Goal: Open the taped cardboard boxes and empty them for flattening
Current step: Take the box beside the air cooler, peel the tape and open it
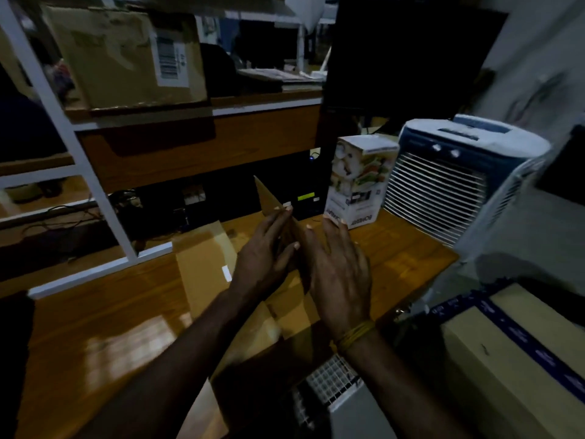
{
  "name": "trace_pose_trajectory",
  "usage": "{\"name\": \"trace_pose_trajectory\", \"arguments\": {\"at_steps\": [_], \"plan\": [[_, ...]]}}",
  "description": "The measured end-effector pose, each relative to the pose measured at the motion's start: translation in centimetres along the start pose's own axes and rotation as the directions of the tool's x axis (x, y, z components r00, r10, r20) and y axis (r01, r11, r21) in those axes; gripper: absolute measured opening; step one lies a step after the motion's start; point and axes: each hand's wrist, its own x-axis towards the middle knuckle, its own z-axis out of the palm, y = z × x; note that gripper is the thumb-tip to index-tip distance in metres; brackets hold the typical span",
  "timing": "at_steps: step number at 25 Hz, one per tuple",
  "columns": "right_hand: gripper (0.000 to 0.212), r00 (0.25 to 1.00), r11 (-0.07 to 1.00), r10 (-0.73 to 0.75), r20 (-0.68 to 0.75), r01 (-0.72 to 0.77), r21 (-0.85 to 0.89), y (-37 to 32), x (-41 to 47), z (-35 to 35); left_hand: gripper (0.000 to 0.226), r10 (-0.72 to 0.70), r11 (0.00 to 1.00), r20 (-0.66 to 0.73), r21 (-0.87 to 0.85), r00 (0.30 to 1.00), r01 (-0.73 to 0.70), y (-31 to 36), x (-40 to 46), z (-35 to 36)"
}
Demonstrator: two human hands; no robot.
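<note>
— What's the setting?

— A dim storeroom, with an orange-brown wooden tabletop (95, 312) under the work.

— And the box?

— A plain brown cardboard box (205, 267) sits mid-table, opened, one upright flap (269, 198) rising between the hands. Its long edge runs away from the person, up and slightly left.

— The hands?

— The left hand (266, 248) lies against the flap's left face, the right hand (338, 267) against its right. Fingers are nearly straight, pressing rather than gripping. Both are equally near it.

— Next?

— Probably folding that flap down, leftward or rightward from the hands' shared line.

— Around it?

— A white printed carton (357, 182) stands beyond, beside a white-and-blue air cooler (459, 172). A tan box sealed with blue tape (522, 359) waits at the right; another labelled brown box (126, 58) sits on the shelf.
</note>
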Motion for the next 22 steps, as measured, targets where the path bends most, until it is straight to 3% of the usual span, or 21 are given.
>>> {"name": "trace_pose_trajectory", "arguments": {"at_steps": [3,9,16,22], "plan": [[0.072,0.997,0.986,0.031,-0.066,-0.041,-0.161,1.4,0.3,0.0,0.083,0.045,0.999,0.131,-0.007,0.990,-0.045,0.0,0.7,1.0],[0.091,0.977,0.932,0.133,0.165,-0.067,-0.356,2.1,-0.7,2.0,0.067,0.034,0.986,0.309,0.143,0.951,-0.081,-1.2,1.3,3.4],[0.068,0.884,0.969,0.212,0.416,-0.134,-0.209,4.0,-1.1,3.8,0.046,-0.047,0.970,0.366,0.239,0.929,-0.045,-1.9,1.3,4.1],[0.032,0.885,0.995,0.094,0.457,-0.104,-0.002,3.8,-0.7,3.2,0.037,-0.107,0.958,0.433,0.285,0.895,-0.023,-2.0,1.6,4.3]]}}
